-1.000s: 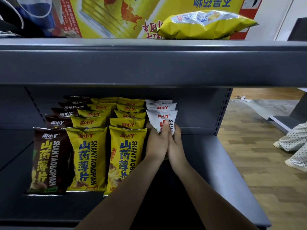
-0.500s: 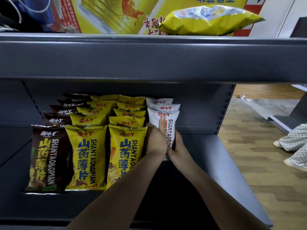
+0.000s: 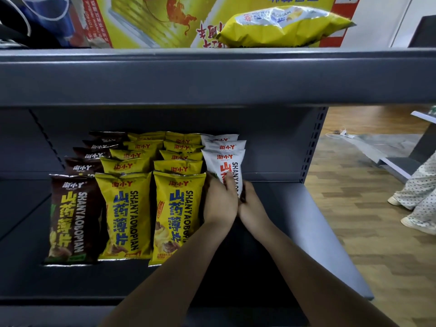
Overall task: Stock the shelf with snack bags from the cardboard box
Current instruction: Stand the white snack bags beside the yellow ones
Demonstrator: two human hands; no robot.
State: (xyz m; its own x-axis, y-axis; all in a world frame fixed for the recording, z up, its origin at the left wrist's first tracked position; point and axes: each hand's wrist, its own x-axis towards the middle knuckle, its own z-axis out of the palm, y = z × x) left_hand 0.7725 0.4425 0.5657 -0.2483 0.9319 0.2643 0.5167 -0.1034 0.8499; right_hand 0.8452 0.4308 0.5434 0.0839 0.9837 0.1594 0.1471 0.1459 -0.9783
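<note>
A white snack bag (image 3: pixel 224 165) stands upright at the front of a short white row on the grey lower shelf (image 3: pixel 295 220). My left hand (image 3: pixel 219 204) grips its left side and front, one finger lying up its face. My right hand (image 3: pixel 251 206) holds its lower right edge. The bag's bottom is hidden behind both hands. Two rows of yellow bags (image 3: pixel 127 215) and a row of brown bags (image 3: pixel 73 218) stand to the left. The cardboard box is not in view.
The upper shelf board (image 3: pixel 212 76) overhangs close above, carrying a lying yellow bag (image 3: pixel 283 27) and a yellow printed carton (image 3: pixel 153 20). Right of the shelf upright (image 3: pixel 311 145) is wooden floor, where a person's legs in dotted trousers (image 3: pixel 417 192) stand.
The white bag has been raised more upright and set against the white row. My left finger slid lower on its face, and my right hand closed in against the left.
</note>
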